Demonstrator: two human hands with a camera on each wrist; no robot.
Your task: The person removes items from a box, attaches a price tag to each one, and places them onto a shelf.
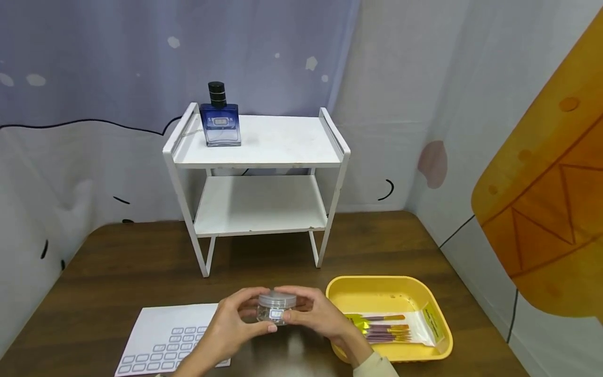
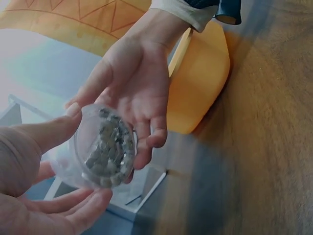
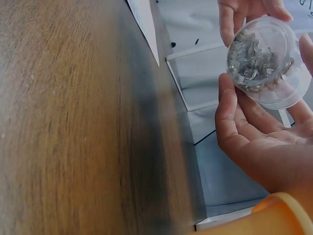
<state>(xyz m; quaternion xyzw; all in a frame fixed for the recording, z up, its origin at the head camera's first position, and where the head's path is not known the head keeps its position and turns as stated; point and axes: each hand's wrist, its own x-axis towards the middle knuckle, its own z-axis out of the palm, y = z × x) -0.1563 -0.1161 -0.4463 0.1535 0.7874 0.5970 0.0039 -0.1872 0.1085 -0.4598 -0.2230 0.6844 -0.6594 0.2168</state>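
Observation:
A small round clear plastic jar (image 1: 266, 313) with a translucent lid (image 1: 278, 299) is held up over the table's front part, between both hands. Small silvery pieces fill its lower part, as the left wrist view of the jar (image 2: 108, 149) shows. On its side sits a small white label (image 1: 276, 314). The left hand (image 1: 228, 319) grips the jar from the left, thumb in front and fingers behind. From the right, the right hand (image 1: 320, 314) holds it too, its thumb on the front by the label.
A white sheet of blue-framed labels (image 1: 165, 330) lies at the left. To the right stands a yellow basket (image 1: 367, 285) with a pack of paintbrushes (image 1: 388, 332). Behind is a two-tier white shelf (image 1: 282, 139), bearing a labelled blue perfume bottle (image 1: 222, 131) on its top left.

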